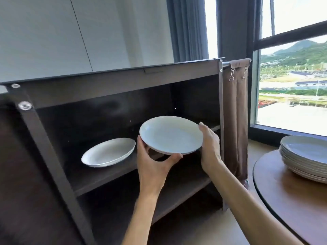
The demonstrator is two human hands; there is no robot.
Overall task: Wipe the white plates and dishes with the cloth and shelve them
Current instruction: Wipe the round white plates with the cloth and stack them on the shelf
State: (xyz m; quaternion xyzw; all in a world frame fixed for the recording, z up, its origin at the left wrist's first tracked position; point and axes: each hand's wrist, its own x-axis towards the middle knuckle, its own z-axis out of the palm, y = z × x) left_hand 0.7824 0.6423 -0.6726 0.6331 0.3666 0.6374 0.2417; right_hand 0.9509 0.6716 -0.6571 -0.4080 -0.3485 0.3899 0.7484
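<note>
White plate in both hands' curled fingers before dark shelf, beside bright window.

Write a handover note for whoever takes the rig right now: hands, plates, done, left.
Left hand: grip on the near rim of the round white ceramic plate, thumb at its front edge.
Right hand: steadies the plate's right rim.
Plate is held in front of the dark brown shelf unit, above the shelf.
Done: one white oval dish shelved.
Left: set this plate down; stack of white plates waits on the round wooden table. No cloth in view.
</note>
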